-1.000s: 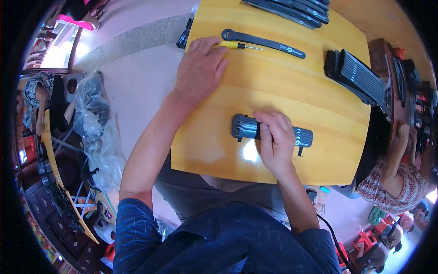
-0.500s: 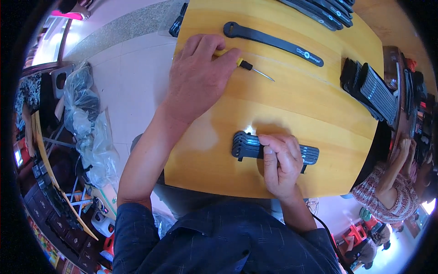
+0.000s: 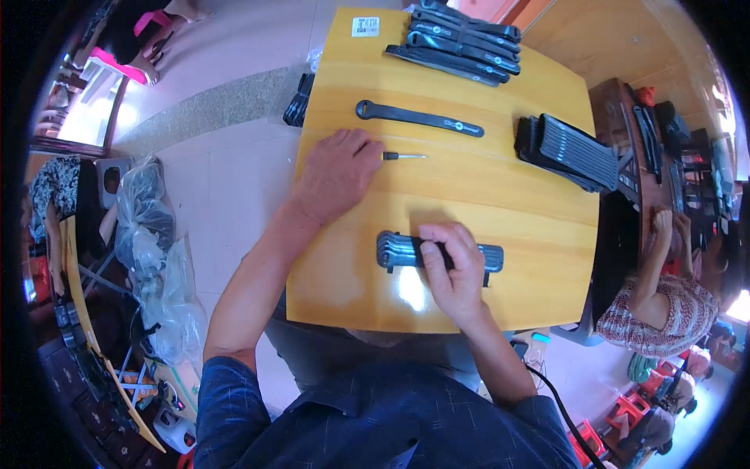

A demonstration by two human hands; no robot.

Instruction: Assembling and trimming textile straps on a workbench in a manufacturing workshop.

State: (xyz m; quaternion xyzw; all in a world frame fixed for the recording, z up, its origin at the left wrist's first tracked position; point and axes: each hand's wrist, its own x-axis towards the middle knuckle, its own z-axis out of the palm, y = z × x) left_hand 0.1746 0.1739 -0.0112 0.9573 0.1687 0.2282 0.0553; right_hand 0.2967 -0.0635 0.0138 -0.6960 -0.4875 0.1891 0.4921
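A bundle of black straps [image 3: 398,250] is pinched between the thumb and fingers of my right hand [image 3: 455,270], just above the near part of the wooden table [image 3: 539,289]. Its looped ends stick out to the left. My left hand [image 3: 336,173] is closed around the handle of an awl [image 3: 406,156] at the table's left side; the thin metal shaft points right and the handle is hidden under the fingers. Beyond the awl lies a single black strap [image 3: 422,118] with a holed round end at its left and pale printing.
Stacked black straps [image 3: 461,51] lie at the far edge, and another strap pile [image 3: 574,152] at the right. A white label [image 3: 365,27] is stuck to the far left corner. Plastic bags [image 3: 148,227] rest on the floor at left. Another person [image 3: 660,313] sits to the right.
The view has shifted, showing more of the table's far side. The awl's shaft has turned from slanting toward me to nearly level. My right hand keeps hold of the strap bundle.
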